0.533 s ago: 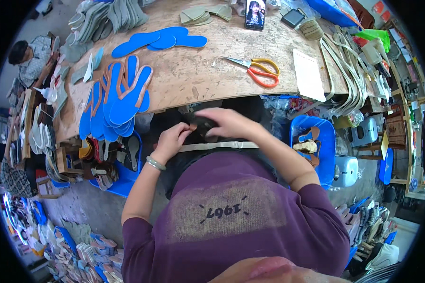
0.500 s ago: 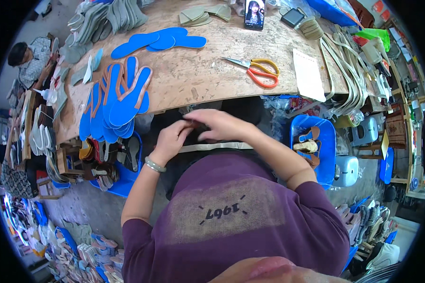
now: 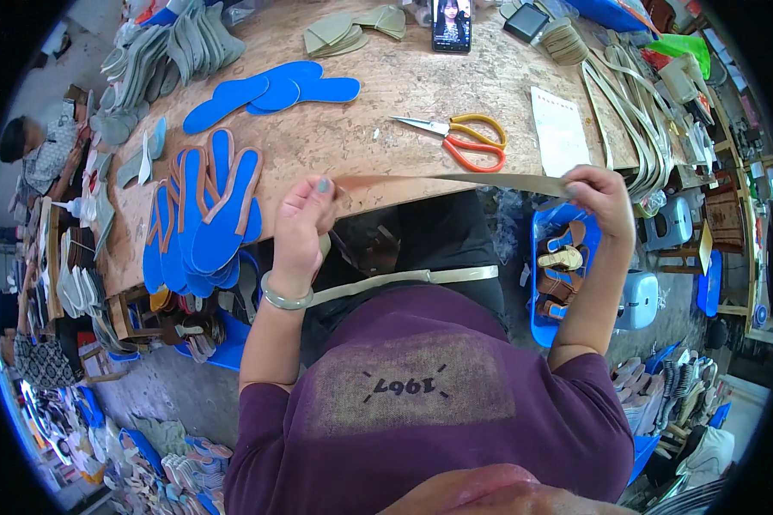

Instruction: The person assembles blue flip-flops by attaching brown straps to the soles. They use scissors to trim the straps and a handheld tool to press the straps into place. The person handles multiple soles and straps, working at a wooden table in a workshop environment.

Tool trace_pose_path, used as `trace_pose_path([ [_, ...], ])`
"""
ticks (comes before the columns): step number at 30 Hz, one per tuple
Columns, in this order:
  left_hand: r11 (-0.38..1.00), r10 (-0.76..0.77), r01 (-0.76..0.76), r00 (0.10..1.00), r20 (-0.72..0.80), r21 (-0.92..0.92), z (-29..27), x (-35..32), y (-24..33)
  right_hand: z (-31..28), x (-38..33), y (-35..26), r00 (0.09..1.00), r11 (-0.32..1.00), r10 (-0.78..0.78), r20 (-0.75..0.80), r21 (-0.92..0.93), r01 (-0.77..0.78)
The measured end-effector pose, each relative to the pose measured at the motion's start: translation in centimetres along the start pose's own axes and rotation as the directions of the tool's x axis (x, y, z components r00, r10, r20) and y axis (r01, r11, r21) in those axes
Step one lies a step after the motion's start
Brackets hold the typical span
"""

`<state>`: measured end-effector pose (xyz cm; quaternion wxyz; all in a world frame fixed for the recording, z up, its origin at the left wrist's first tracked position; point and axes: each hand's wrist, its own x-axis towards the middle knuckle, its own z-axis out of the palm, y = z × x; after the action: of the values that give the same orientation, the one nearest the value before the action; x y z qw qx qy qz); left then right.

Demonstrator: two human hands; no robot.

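A long narrow tan strip (image 3: 468, 178) stretches between my hands along the table's front edge, with a twist in it. My left hand (image 3: 302, 219) is closed on its browner left end; a bracelet circles that wrist. At the other end, my right hand (image 3: 601, 196) pinches the strip between thumb and fingers. Left of my left hand lie overlapping blue insoles (image 3: 219, 245) with pinkish-brown edging. Beyond the strip rest scissors (image 3: 474, 142) with yellow and red handles, blades pointing left. A pale band (image 3: 404, 280) crosses my lap.
Plain blue insoles (image 3: 270, 90) and beige pieces (image 3: 335, 39) lie farther back. A phone (image 3: 451, 27) stands at the far edge. Right are white paper (image 3: 560, 129) and pale strips (image 3: 631, 107); below, a blue bin (image 3: 541, 330) holds shoe parts. A co-worker (image 3: 47, 150) sits far left.
My hands, close together over my lap before, have risen to the table edge and moved apart. The right hand went right, and the strip now shows stretched between them.
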<state>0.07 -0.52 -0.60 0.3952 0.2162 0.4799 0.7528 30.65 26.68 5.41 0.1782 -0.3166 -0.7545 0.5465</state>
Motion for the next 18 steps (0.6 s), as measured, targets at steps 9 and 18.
trace_pose_path([
  [9,0.792,0.046,-0.305,0.894,0.446,0.529,6.8,-0.2,-2.8,9.8,3.0,-3.8,0.835,0.773,-0.522,0.174,-0.318,0.549],
  [18,0.994,-0.043,0.027,0.988,0.148,0.11,5.9,2.8,-2.7,17.4,7.9,-1.9,0.973,0.876,-0.201,0.114,0.466,0.126],
])
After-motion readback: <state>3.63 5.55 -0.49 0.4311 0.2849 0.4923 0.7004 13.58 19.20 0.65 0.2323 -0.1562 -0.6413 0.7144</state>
